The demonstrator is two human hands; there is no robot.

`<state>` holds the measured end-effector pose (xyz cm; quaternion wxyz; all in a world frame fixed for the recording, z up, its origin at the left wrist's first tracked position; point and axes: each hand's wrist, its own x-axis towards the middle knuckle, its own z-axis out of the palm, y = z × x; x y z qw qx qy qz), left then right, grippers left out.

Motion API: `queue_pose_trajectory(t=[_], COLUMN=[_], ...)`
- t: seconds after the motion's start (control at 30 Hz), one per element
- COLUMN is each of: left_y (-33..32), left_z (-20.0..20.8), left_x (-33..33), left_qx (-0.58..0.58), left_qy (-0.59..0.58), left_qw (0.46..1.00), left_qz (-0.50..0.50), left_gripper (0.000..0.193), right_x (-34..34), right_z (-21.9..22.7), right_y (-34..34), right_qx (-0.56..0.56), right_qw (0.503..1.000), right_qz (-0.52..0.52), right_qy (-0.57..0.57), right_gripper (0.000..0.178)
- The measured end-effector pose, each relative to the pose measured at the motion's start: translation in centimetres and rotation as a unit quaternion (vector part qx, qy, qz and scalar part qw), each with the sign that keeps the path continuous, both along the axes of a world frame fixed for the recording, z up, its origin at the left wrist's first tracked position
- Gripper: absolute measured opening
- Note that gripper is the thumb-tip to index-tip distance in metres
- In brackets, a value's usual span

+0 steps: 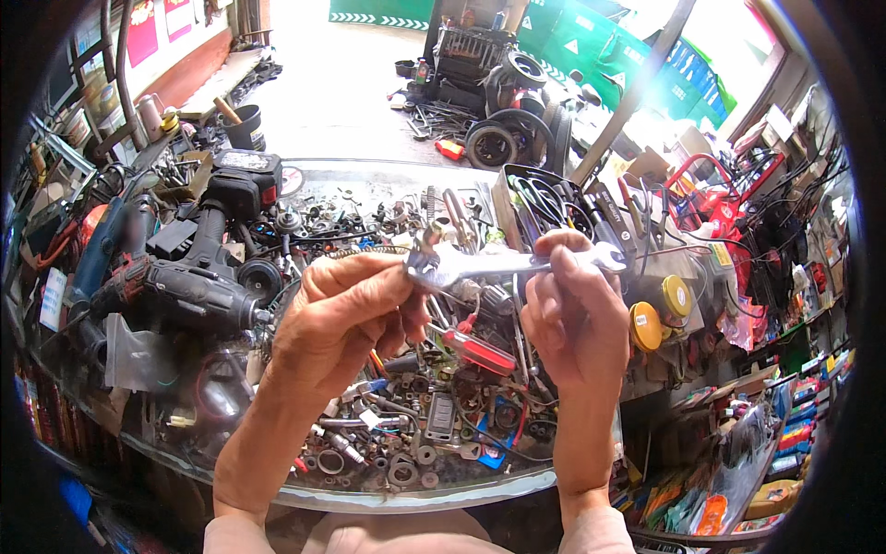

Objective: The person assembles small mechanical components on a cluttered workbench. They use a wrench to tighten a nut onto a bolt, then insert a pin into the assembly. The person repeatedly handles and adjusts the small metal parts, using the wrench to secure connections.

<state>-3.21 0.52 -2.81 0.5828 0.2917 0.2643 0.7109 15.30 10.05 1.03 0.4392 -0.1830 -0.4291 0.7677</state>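
Observation:
A silver open-ended wrench [494, 265] lies level across the space between my hands, above the cluttered glass-topped bench. My right hand [577, 319] has its fingers closed round the shaft near the right jaw, which sticks out past them. At the wrench's left end, my left hand [337, 319] pinches a small metal piece [427, 237] against the wrench head. That piece looks like a bolt or fitting, but its exact kind cannot be made out, and my fingertips hide part of it. Beneath the hands lies a screwdriver [480, 352] with a red handle.
A cordless power tool [189, 291] with a black battery rests at the left. Nuts, washers [403, 471] and fittings cover the glass top [406, 500]. Round yellow lids [676, 295] stand at the right, near a box of cables [544, 198]. Tyres [494, 146] are piled beyond.

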Motion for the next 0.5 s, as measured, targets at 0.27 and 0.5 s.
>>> queue_pose_trajectory(t=[0.27,0.5], left_y=[0.5,0.3], left_z=[0.1,-1.1], left_x=[1.2,2.2], left_qx=[-0.109,0.128], left_qy=[0.23,0.602], left_qw=[0.962,0.788], left_qz=[0.098,-0.016], left_gripper=[0.016,0.009], right_x=[-0.1,0.8], right_z=[2.3,2.3], right_y=[-5.3,-4.6], right_qx=[0.263,0.552], right_qw=[0.924,0.727], right_qz=[-0.12,-0.116], right_qy=[-0.25,-0.391], right_gripper=[0.041,0.019])
